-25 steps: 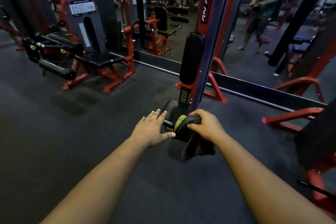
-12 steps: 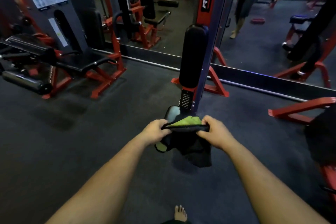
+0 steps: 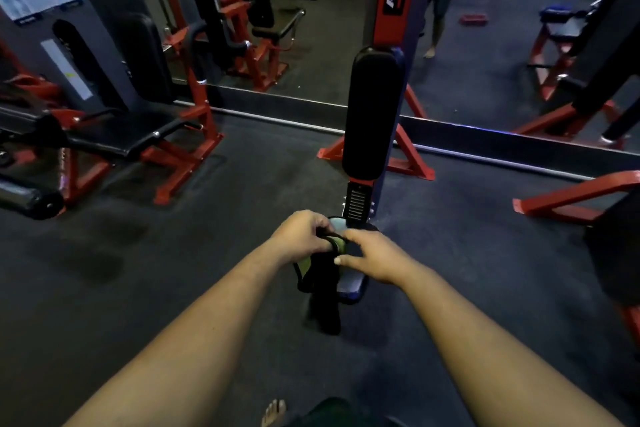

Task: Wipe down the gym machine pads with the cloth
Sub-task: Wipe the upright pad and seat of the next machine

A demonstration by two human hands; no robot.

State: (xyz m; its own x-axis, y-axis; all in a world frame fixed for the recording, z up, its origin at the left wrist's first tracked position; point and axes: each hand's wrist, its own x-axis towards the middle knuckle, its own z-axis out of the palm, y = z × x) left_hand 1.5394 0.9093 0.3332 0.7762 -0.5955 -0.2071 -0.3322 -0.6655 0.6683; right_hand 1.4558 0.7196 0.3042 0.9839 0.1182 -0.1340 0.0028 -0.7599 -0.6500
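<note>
- Dark rubber floor [image 3: 104,288] runs to a mirror wall [image 3: 311,45]; red-framed machines stand to my left and right.
- Straight ahead I see a tall black back pad [image 3: 372,114], upright on a post, and below it a small seat pad [image 3: 349,282] with a glossy top.
- My left hand [image 3: 301,237] has its fingers curled round the top of the cloth [image 3: 322,288], gripping it at a bunched fold.
- My right hand [image 3: 370,255] pinches the same fold from the other side, thumb and fingers bent onto it.
- Between the two hands the cloth shows a green patch; its dark rest hangs below my fingers, over the near left edge of the seat pad.
- A bare foot [image 3: 273,412] shows at the bottom edge.
</note>
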